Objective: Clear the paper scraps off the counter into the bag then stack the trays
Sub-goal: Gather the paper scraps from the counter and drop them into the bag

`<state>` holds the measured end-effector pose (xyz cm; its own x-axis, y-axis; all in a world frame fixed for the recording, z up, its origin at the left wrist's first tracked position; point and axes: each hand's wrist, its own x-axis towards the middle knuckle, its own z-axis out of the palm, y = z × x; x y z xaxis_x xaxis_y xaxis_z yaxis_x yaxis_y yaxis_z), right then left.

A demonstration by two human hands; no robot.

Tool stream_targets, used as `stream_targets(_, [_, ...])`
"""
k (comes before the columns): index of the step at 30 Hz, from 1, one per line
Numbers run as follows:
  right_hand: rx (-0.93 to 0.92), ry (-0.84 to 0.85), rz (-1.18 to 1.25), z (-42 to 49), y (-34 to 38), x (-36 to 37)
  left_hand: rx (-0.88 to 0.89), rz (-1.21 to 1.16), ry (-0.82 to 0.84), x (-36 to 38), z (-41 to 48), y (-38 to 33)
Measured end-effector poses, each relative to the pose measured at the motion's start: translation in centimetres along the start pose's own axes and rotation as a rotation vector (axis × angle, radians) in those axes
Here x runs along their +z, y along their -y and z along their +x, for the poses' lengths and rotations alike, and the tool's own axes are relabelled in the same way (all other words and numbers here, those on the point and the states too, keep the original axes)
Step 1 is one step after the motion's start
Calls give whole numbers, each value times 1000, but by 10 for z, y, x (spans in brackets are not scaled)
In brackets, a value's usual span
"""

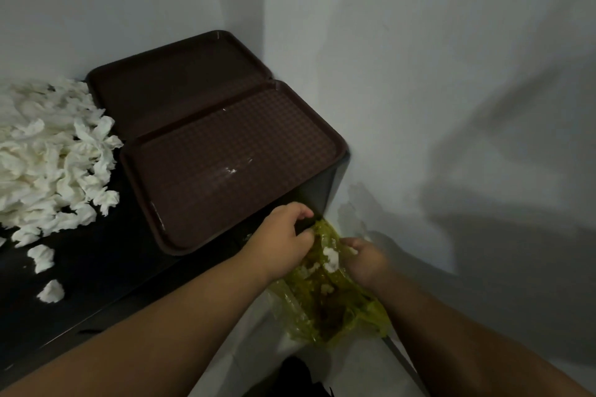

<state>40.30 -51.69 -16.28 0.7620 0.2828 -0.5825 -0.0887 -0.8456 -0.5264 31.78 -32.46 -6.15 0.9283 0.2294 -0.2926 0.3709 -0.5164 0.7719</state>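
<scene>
A person stands at a dark counter (96, 267) in a dim corner; both bare hands hold a yellow-green plastic bag (332, 306) just off the counter's near right corner, at about five o'clock in the view; the left hand (287, 235) curls its fingers over the bag's rim on the counter side; the right hand (367, 263) grips the opposite rim, so the mouth gapes, with a few white bits (331, 259) inside. The paper scraps (48, 155) lie heaped on the counter at nine o'clock, well apart from the bag, beyond the near tray (232, 164); the far tray (180, 80) sits just beside it at eleven o'clock, unstacked. The left hand is nearer the heap; it is probably the one to reach across.
</scene>
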Motion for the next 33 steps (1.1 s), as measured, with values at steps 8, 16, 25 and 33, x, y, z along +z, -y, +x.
stream_targets(8, [96,-123,297,-14,-5,10,41,-59,-326,-59,-50,12])
stream_targets(16, [-446,-243,458,-66,174,-18,-63,149,-622,-179,-124,86])
stream_targets(25, [-692,119,13,-105,323,84,-421,326,-504,-225,-195,205])
stream_targets(33, [-674,138,-203,-90,387,205,-347,534,-156,-244,-171,219])
